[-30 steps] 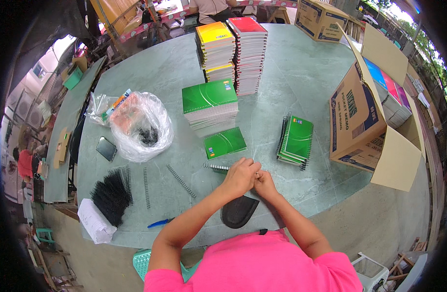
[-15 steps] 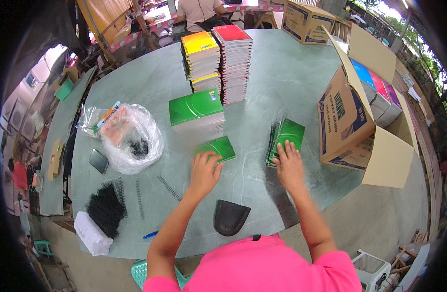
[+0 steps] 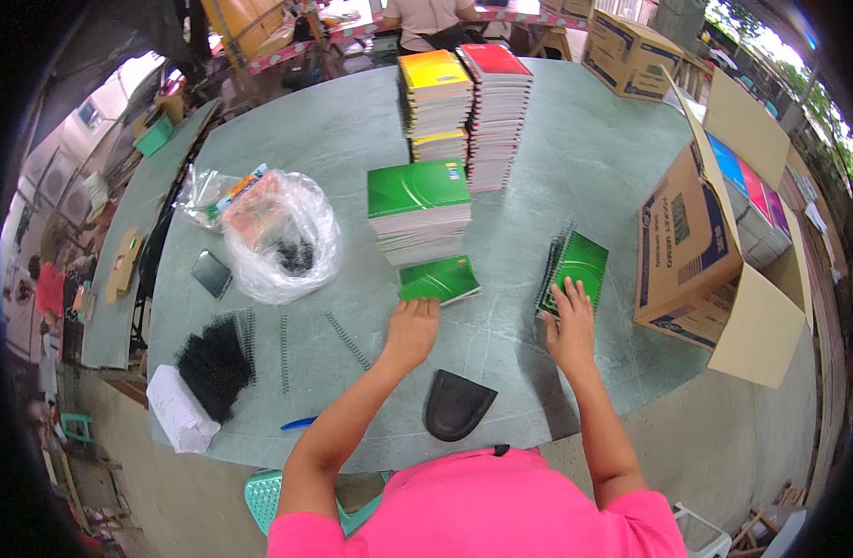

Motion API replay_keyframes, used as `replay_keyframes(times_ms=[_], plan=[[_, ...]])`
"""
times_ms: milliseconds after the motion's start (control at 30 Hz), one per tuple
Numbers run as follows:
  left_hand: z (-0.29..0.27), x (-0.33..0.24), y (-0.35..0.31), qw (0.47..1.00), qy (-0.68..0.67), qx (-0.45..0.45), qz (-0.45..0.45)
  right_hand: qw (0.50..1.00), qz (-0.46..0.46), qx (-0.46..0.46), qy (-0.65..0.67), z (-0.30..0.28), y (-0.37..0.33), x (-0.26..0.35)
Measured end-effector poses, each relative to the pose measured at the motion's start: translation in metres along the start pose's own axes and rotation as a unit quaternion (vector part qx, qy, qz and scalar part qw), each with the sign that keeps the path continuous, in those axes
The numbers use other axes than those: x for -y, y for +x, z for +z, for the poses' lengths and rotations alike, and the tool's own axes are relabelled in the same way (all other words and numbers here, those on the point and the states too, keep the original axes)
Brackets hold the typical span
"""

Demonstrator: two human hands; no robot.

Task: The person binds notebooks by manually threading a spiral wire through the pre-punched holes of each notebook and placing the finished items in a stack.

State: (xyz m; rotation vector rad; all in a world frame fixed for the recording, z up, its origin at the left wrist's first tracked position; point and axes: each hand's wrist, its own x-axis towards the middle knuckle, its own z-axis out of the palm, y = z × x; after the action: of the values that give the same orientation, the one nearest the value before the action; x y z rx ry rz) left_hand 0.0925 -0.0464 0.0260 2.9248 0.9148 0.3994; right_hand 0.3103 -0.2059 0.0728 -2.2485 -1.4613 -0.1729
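Note:
My left hand (image 3: 414,330) is at the near edge of a small green notebook (image 3: 442,278), its fingers closed on that edge. Just behind stands a tall stack of green-covered notebooks (image 3: 419,191), with no coil visible on the side facing me. To the right, my right hand (image 3: 572,321) rests with fingers spread on a low pile of green spiral notebooks (image 3: 584,265), whose black coils show along the left side. Loose black spiral coils (image 3: 212,367) lie bunched at the left, with a few single ones nearer the middle.
Yellow (image 3: 436,70) and red (image 3: 494,60) notebook stacks stand at the back. An open carton (image 3: 682,251) of notebooks is at right. Leftward are a clear plastic bag (image 3: 324,228), a dark phone-like slab (image 3: 211,274) and a blue pen (image 3: 299,423). A black rounded pad (image 3: 459,405) lies near me.
The whole view has shifted, moving the table's things rightward in the picture. My left fingers have drawn back from the notebook's top to its near edge. My right hand stays on the spiral pile.

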Motion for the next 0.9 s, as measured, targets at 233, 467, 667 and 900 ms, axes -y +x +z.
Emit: replay_keyframes(times_ms=[233, 467, 667, 900], plan=[[-0.065, -0.044, -0.024, 0.863, -0.487, 0.084, -0.101, 0.699, 0.229, 0.043, 0.676, 0.020, -0.004, 0.051], [-0.052, 0.070, -0.058, 0.918, -0.062, -0.045, -0.390, 0.876, 0.049, 0.137, 0.460, 0.005, 0.024, 0.066], [-0.033, 0.091, -0.073, 0.921, -0.037, 0.107, -0.374, 0.962, -0.204, 0.157, 0.092, 0.041, 0.022, 0.103], [-0.036, 0.038, -0.072, 0.976, -0.105, 0.048, -0.187, 0.971, -0.194, 0.125, 0.067, 0.051, 0.019, 0.117]])
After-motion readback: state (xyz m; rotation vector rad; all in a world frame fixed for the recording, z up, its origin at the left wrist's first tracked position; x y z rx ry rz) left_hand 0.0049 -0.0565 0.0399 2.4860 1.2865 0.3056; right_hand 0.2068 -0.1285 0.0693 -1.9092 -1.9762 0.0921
